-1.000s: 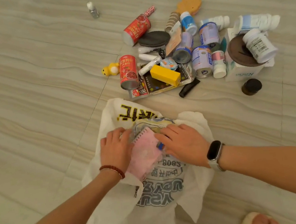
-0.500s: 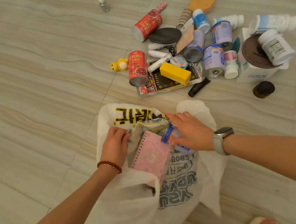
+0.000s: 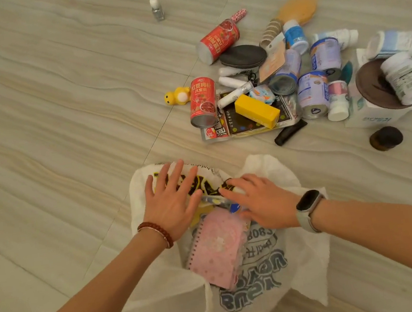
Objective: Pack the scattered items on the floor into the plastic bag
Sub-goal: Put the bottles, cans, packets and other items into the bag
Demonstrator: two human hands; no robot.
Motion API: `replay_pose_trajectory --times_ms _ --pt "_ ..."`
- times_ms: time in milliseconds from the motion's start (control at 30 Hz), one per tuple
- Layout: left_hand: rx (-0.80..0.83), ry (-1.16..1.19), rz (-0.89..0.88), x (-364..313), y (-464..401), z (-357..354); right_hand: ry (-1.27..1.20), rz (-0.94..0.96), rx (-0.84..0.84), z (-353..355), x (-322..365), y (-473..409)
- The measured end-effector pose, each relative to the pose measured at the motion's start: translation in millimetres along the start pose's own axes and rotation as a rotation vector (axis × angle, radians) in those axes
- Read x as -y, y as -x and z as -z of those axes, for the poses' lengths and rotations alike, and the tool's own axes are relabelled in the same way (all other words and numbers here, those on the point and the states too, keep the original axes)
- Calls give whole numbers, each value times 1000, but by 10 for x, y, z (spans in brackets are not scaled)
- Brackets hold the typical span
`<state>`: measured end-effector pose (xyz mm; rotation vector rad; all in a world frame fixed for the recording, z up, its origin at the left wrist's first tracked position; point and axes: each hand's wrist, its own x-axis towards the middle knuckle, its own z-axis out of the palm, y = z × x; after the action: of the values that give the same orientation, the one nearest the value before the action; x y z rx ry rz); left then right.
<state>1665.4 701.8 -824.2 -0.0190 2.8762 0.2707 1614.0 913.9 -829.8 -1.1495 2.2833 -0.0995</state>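
1. Left hand (image 3: 172,206), fingers spread and released, is pressing flat on the white plastic bag (image 3: 303,261) on the floor (image 3: 48,126).
2. Right hand (image 3: 262,200), fingers released, is resting above the pink spiral notebook (image 3: 216,250) lying inside the bag.
3. Scattered items, including a yellow box (image 3: 257,110), are lying beyond the bag.

Left hand (image 3: 172,209) flat, palm down, fingers spread and straight. Right hand (image 3: 262,200) beside it, also palm down, fingers extended and slightly apart, seemingly holding nothing. Both forearms reaching forward from the lower corners, wrists nearly level.
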Motion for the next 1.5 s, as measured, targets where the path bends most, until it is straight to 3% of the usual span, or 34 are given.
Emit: replay_pose_trajectory --times_ms 200,267,333,400,467,567,633,700,833,967,1133,1267,1500 --pt "90 12 9 78 -50 -218 -75 88 83 -94 246 100" --pt "69 61 10 112 -96 -205 -144 92 -31 -64 172 133" --pt "-10 100 -13 139 -199 -184 -198 66 -254 -1 36 132" --pt "-98 89 -35 134 -383 -156 -255 -78 -490 110 -187 82" --pt "-164 35 -64 97 -645 -127 -319 -299 -592 239 -488 1" --pt "-219 -83 -164 -54 -1065 -102 -235 -539 -499 303 -1004 -59" --pt "-267 -87 -188 -208 -1298 -81 -152 -590 -420 270 -1174 -40" --pt "-276 43 -80 -349 -1537 -56 -57 -577 -371 202 -1230 -17" --pt "-168 351 295 -504 -1983 -18 111 -497 -318 164 -1205 -48" --pt "-213 516 429 -465 -2139 -46 212 -449 -357 63 -1258 -17" --pt "-276 651 397 -372 -1803 12 -117 -461 -493 96 -1115 64" --pt "-304 706 242 -264 -1105 200 -497 -424 -555 299 -773 112" --pt "-75 739 64 -79 -25 448 -780 -285 -540 393 1 405"
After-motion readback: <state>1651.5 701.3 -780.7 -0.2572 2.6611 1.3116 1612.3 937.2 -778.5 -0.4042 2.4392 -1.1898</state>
